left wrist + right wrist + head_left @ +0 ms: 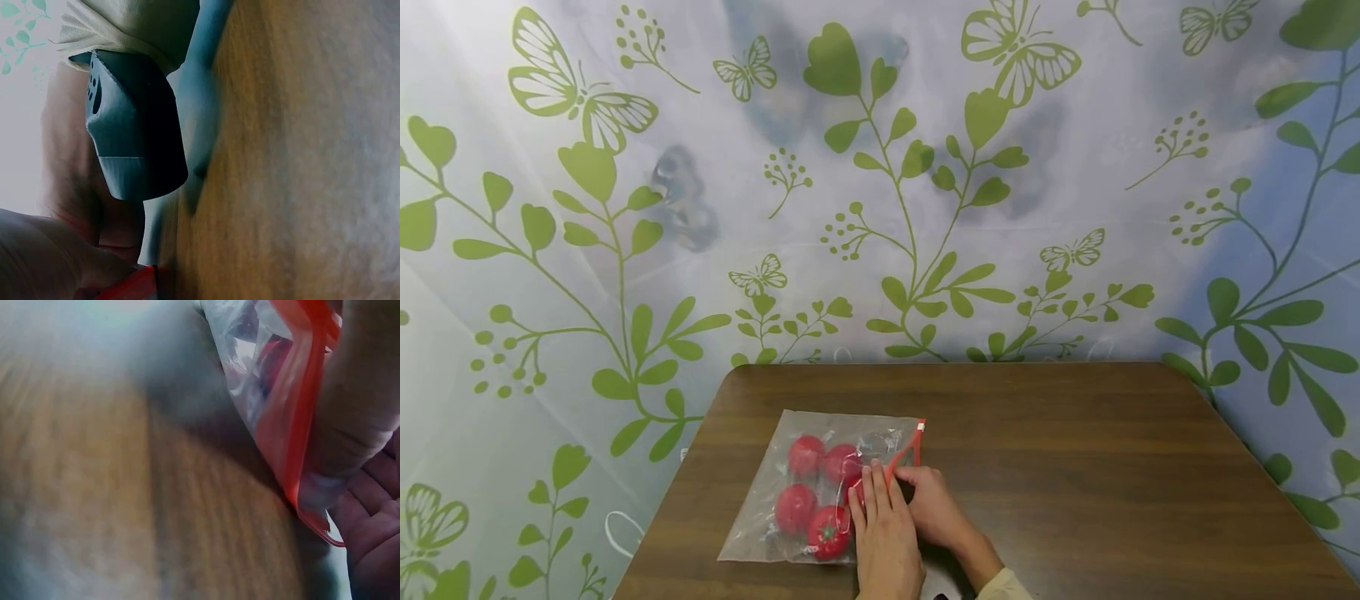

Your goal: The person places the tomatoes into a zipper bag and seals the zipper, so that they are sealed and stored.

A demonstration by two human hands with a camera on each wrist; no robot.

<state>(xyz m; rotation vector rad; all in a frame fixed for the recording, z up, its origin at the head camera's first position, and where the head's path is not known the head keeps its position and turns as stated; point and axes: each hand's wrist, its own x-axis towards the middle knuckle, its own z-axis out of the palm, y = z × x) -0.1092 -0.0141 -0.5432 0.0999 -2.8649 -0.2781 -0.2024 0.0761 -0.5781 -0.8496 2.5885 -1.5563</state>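
Note:
A clear zip bag (760, 492) with a red zip edge (901, 457) lies on the table, holding several red tomatoes (795, 509), one with a green calyx. My left hand (886, 529) rests over the bag's mouth end with its fingers straight; its thumb is hidden in the head view. Beside it, my right hand (936, 507) is at the bag's mouth with bent fingers and grips the edge. The right wrist view has a fingertip (322, 490) against the red-edged opening (300, 444), which stands partly apart there.
The brown wooden table (1075, 467) extends to the right and behind the bag. A whitish thing (943, 575), partly covered, lies below the hands at the front edge. Behind the table hangs a pale cloth (925, 208) printed with green leaves and butterflies.

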